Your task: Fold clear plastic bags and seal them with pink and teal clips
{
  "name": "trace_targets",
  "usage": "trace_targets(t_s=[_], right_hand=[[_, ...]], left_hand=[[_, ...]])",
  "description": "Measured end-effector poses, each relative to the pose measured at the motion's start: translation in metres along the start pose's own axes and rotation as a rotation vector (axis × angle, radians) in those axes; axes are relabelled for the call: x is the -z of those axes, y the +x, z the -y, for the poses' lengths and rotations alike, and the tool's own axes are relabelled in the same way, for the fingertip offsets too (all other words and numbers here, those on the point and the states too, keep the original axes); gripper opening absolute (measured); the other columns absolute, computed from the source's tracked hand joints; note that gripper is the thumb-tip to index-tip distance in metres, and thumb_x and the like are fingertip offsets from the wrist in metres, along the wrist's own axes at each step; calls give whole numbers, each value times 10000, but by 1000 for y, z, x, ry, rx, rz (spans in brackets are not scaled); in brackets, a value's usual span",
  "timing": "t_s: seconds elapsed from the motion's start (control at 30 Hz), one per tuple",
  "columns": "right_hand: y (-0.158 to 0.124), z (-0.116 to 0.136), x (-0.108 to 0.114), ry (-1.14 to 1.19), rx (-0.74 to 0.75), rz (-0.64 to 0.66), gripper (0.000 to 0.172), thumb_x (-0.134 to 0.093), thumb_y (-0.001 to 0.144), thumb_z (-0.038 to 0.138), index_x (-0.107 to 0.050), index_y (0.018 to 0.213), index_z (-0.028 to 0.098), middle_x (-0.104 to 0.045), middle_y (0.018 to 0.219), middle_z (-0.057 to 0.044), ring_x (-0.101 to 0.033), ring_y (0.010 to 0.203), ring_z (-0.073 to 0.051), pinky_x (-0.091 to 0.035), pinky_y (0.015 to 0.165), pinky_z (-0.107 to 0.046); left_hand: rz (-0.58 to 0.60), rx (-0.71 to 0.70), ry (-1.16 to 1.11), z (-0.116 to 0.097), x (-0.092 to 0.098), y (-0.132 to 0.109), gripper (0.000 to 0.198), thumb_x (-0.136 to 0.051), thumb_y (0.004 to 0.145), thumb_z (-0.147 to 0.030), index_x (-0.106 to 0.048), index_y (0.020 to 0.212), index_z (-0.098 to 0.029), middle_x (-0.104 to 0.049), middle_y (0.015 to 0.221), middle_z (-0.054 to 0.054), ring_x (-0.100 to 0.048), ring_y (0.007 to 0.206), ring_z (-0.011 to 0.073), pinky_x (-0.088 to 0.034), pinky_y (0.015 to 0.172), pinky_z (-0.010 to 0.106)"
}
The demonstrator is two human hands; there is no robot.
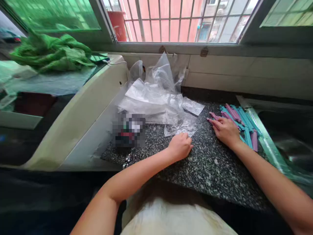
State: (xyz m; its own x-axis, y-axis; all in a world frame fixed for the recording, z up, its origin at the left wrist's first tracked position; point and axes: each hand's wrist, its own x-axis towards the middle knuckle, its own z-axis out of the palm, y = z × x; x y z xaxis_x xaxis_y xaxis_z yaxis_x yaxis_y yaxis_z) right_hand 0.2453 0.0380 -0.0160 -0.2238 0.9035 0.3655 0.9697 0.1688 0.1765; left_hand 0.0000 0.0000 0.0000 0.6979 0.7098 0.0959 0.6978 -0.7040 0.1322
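Speckled ctr (202, 166), pink/teal strips (245, 117) — barred wndw (181, 21)

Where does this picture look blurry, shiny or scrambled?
In the head view, daylight shows through the barred window and pale glints on the clear plastic bags; toward the head view's left edge, the green cloth looks smeared; also in the head view, a blocky pixelated patch hides what lies left of the left hand.

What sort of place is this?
Likely a home or small workshop, hard to say which: a speckled stone countertop below a barred window, holding clear plastic bags and pink and teal strips.
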Motion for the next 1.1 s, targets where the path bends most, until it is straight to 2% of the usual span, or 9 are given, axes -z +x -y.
trace_targets(t_s=[0.17, 0.3, 0.37, 0.43, 0.57, 0.73, 0.83, 1.0, 1.1], right_hand=[[-3, -3, 1, 0, -103, -43, 293, -471, 820, 247, -667, 1018, 160, -627, 970, -140, -550, 820, -250, -416, 674, -354], [-1, 18, 6, 312, -89, -61, 252, -472, 815, 274, -662, 939, 163, -647, 901, -113, -574, 848, -238, -444, 723, -348], [2, 35, 6, 549, -125, 6, 232, -471, 813, 294, -659, 885, 178, -658, 839, -77, -594, 762, -195, -465, 682, -307], [9, 50, 5, 648, -185, 93, 220, -491, 796, 309, -659, 866, 185, -665, 820, -58, -595, 691, -167, -468, 653, -285], [27, 68, 4, 604, -316, 223, 206, -527, 767, 312, -667, 853, 188, -673, 832, -54, -603, 694, -162, -453, 643, -268], [38, 76, 9, 572, -404, 321, 178, -530, 759, 316, -663, 785, 201, -683, 792, -43, -618, 719, -182, -425, 609, -266], [35, 78, 7, 607, -397, 287, 150, -529, 745, 290, -645, 749, 195, -675, 761, -40, -610, 699, -177, -428, 625, -274], [23, 77, 1, 709, -297, 118, 116, -523, 733, 268, -592, 682, 190, -619, 676, -23, -557, 623, -155, -440, 614, -280], [14, 77, 14, 751, -198, -33, 124, -512, 765, 270, -575, 696, 188, -586, 686, -31, -543, 641, -163, -444, 611, -294]], left_hand=[[52, 49, -11, 5, -2, 8, 261, -432, 871, -320, -592, 900, -116, -575, 915, 122, -557, 914, 225, -462, 747, 313], [41, 77, -7, 8, 2, 15, 243, -421, 871, -298, -594, 898, -129, -581, 923, 116, -561, 901, 226, -467, 733, 319], [26, 111, -4, 12, 3, 16, 238, -438, 861, -306, -595, 904, -132, -584, 929, 114, -562, 902, 224, -467, 745, 317], [10, 149, -7, 18, 2, 14, 240, -456, 853, -326, -593, 907, -136, -584, 934, 112, -562, 909, 224, -465, 760, 316], [-6, 135, -6, 25, -5, 5, 239, -464, 848, -336, -579, 940, -148, -589, 919, 102, -562, 894, 232, -463, 749, 327], [-12, 115, 1, 21, -13, 2, 224, -441, 859, -305, -571, 927, -136, -601, 895, 108, -563, 869, 232, -462, 708, 327], [-9, 110, -15, 18, -13, 3, 223, -444, 859, -303, -569, 921, -129, -604, 889, 112, -566, 865, 239, -464, 687, 333], [-17, 96, -48, 19, -14, 2, 216, -466, 853, -303, -571, 907, -122, -604, 872, 115, -575, 836, 232, -466, 656, 325], [-160, 33, -96, 25, -8, -1, 221, -451, 861, -313, -581, 854, -135, -593, 825, 89, -566, 788, 206, -465, 663, 314]])
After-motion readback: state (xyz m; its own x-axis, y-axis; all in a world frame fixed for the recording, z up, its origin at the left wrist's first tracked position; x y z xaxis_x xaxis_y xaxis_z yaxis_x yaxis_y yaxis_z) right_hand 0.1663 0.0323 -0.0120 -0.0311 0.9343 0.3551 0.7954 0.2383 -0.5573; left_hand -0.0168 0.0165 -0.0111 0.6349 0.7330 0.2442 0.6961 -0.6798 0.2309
